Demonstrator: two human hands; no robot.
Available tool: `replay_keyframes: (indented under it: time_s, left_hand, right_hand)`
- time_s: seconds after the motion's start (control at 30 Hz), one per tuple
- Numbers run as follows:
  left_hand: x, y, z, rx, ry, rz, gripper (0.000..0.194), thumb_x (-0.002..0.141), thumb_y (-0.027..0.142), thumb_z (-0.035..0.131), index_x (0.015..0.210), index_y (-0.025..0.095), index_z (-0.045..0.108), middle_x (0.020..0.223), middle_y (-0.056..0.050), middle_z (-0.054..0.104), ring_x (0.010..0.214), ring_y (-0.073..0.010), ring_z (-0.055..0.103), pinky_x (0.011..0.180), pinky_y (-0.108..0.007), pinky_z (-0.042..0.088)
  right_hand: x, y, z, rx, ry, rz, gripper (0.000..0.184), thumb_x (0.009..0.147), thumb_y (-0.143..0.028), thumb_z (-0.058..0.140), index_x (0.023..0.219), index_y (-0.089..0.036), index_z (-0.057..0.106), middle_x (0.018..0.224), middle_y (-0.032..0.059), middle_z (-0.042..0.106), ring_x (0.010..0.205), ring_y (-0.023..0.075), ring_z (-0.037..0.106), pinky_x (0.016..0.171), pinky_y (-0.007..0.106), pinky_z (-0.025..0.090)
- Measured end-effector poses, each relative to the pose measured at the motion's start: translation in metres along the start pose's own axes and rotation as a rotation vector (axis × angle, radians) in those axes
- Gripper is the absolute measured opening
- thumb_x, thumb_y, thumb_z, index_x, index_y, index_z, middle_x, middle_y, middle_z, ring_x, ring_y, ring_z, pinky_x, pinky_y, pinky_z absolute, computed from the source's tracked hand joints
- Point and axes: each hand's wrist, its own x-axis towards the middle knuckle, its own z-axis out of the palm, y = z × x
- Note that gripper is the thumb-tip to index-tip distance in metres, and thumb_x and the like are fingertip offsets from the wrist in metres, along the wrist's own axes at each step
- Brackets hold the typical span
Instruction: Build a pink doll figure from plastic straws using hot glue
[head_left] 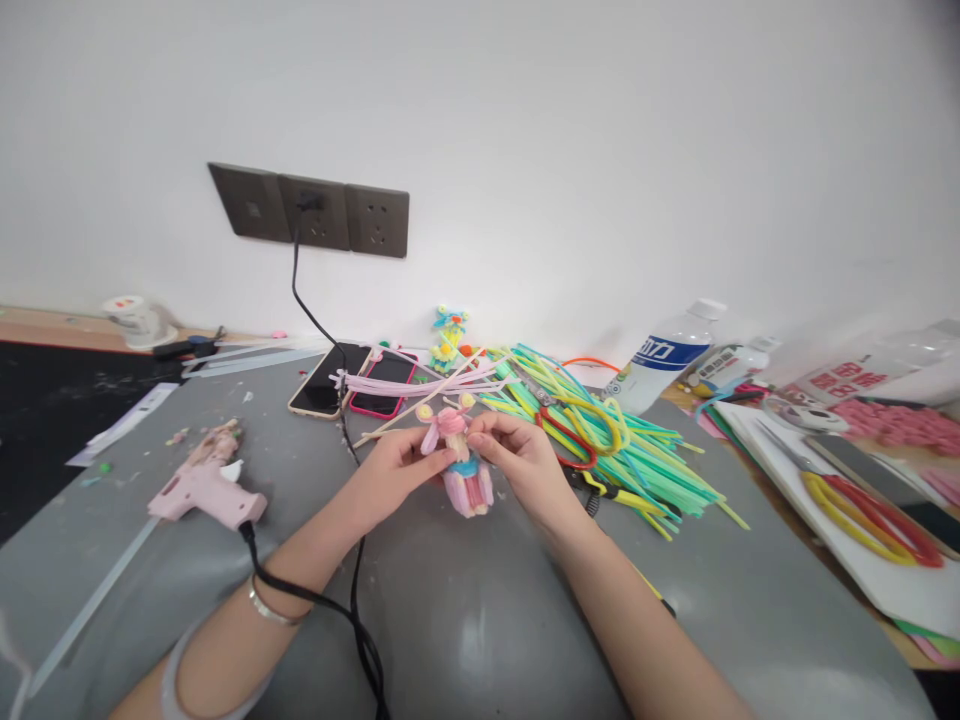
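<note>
A small pipe-cleaner doll (463, 480), pink with a blue band round its middle and yellow-centred round ears, is held upright above the grey table (465, 620). My left hand (409, 462) pinches its left side, thumb across the front. On the other side, the fingers of my right hand (517, 450) are closed at the doll's upper right, by the head. Whether a small piece sits between those fingertips is hidden. Pink pipe cleaners (427, 383) lie just behind the doll.
A pink glue gun (214, 485) lies at left, its black cord (300, 590) running under my left forearm. Two phones (322, 385), a blue-and-yellow figure (448, 340) and green pipe cleaners (660, 470) with scissors (592, 425) lie behind. A bottle (664, 360) stands right, near more scissors (862, 510).
</note>
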Motion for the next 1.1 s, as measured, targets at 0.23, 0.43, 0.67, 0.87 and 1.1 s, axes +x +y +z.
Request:
replay_keyframes:
  time_s: [0.23,0.43,0.67,0.87,1.1]
  left_hand:
    - [-0.0013,0.0035,-0.0005,0.010,-0.025,-0.092,0.025,0.079,0.036,0.072,0.090,0.013,0.074,0.084,-0.005,0.071,0.080,-0.0213,0.068,0.075,-0.036,0.061]
    - [-0.0004,0.0031,-0.0015,0.019,-0.033,-0.104,0.026,0.080,0.037,0.072,0.090,0.013,0.072,0.086,-0.005,0.069,0.082,-0.0200,0.066,0.076,-0.033,0.059]
    - [-0.0008,0.0027,-0.0011,0.003,-0.026,-0.114,0.027,0.079,0.037,0.072,0.091,0.013,0.072,0.085,-0.004,0.068,0.080,-0.0199,0.066,0.073,-0.032,0.059]
    - [-0.0010,0.0042,-0.0002,-0.025,-0.041,-0.114,0.027,0.080,0.037,0.073,0.093,0.013,0.072,0.088,-0.005,0.069,0.084,-0.0209,0.067,0.076,-0.033,0.059]
    - [0.0001,0.0036,-0.0008,-0.008,0.000,-0.123,0.029,0.079,0.039,0.074,0.094,0.014,0.071,0.083,-0.003,0.066,0.080,-0.0193,0.065,0.072,-0.031,0.058]
  right_hand:
    - [-0.0004,0.0019,-0.0009,-0.012,0.006,-0.018,0.026,0.077,-0.043,0.076,0.077,-0.018,0.068,0.074,0.0013,0.064,0.066,0.0138,0.056,0.064,0.026,0.047]
    - [-0.0001,0.0030,-0.0013,-0.046,0.028,-0.029,0.026,0.076,-0.043,0.076,0.077,-0.019,0.068,0.069,0.0002,0.061,0.061,0.0128,0.053,0.058,0.025,0.044]
    - [-0.0002,0.0028,-0.0008,-0.084,0.038,-0.039,0.028,0.077,-0.043,0.075,0.077,-0.018,0.066,0.064,-0.0019,0.055,0.057,0.0109,0.048,0.053,0.023,0.040]
    - [-0.0002,0.0012,-0.0006,-0.104,0.033,-0.045,0.027,0.078,-0.043,0.073,0.077,-0.017,0.065,0.064,-0.0016,0.056,0.057,0.0109,0.048,0.054,0.023,0.040]
    - [0.0006,0.0010,-0.0005,-0.082,0.072,-0.107,0.027,0.083,-0.045,0.068,0.079,-0.019,0.061,0.071,-0.0011,0.057,0.060,0.0113,0.049,0.057,0.024,0.042]
